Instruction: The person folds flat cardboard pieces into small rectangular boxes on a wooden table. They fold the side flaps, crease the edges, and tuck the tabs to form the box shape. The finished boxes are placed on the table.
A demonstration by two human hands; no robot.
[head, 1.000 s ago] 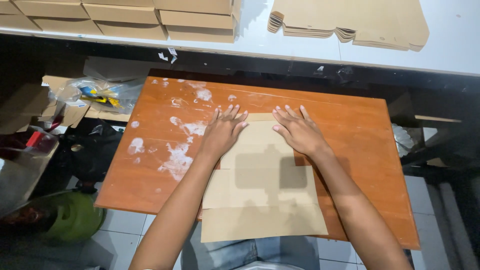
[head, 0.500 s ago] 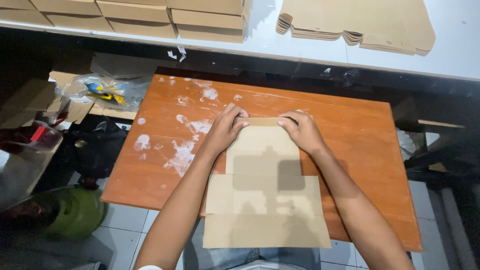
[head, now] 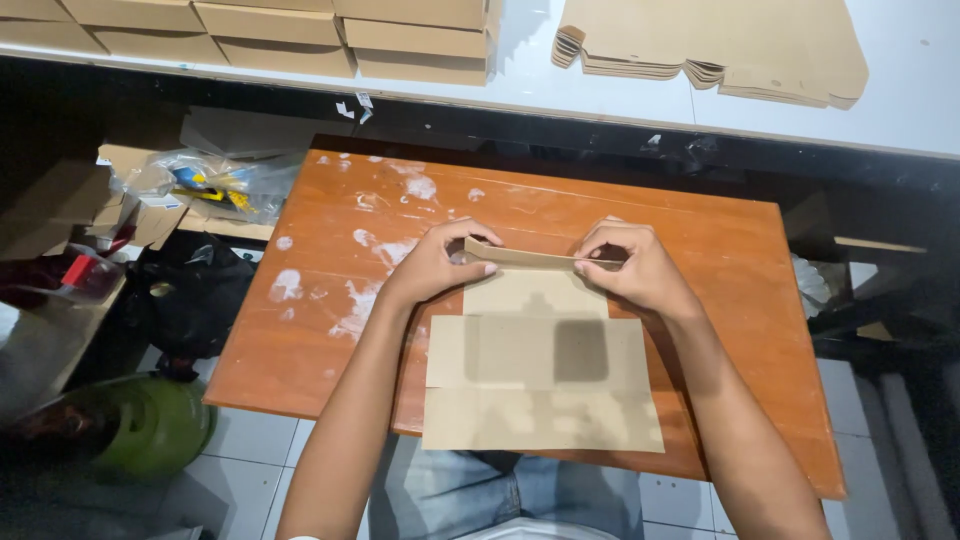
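Folding up the far flap of a cardboard blank (head: 540, 375), both hands are working at its top edge. The left hand (head: 432, 268) is pinching the flap's left end, thumb under and fingers over, its grip clamped on the card. The right hand (head: 632, 268) is doing the same at the right end, grip closed on the flap. The flap is standing tilted, lifted off the board, while the rest of the blank is lying flat.

The blank is plain brown card, matte and slightly fibrous, cut in a stepped shape: narrow at the top, wider below. It is lying on the near middle of the desk (head: 720, 300), its bottom edge hanging just past the near rim. The desk is an orange-brown wooden board, its grain showing, smeared with white blotches toward the left.

Beyond the desk a white shelf (head: 910, 80) is carrying folded brown boxes (head: 270, 30) in a row on the left and a stack of flat blanks (head: 720, 45) on the right, edges wavy where the layers overlap.

Left of the desk a crinkled clear plastic bag (head: 200, 185) is holding small blue and yellow items; I cannot tell what they are. Nearer, a green rounded container (head: 150, 425) is sitting on the tiled floor (head: 250, 455).
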